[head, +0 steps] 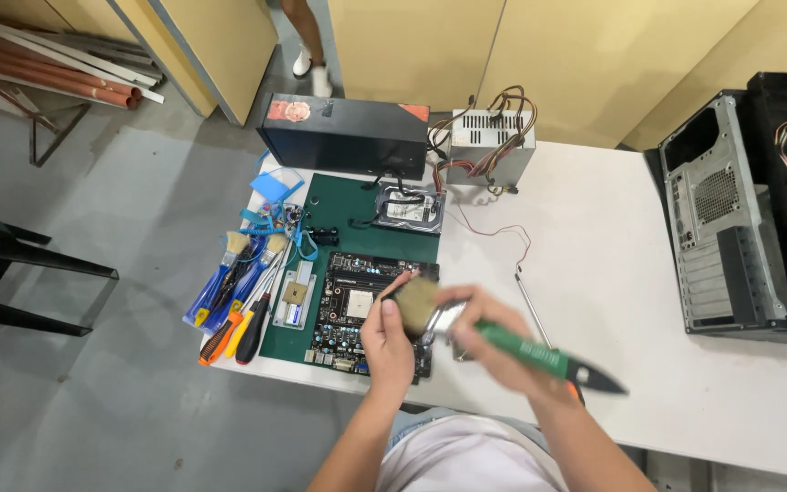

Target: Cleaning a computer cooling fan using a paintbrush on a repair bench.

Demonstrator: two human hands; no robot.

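Motherboard was flat on the green mat, near the desk front edge. Left hand pinned its near edge, fingers loosely curled; right hand was wrapped around a green-handled brush over the board. Boards like that are stiff but fragile, so I'd grab the edges only.

We see a grey concrete floor, pale yellow wall panels, and a black metal chair.
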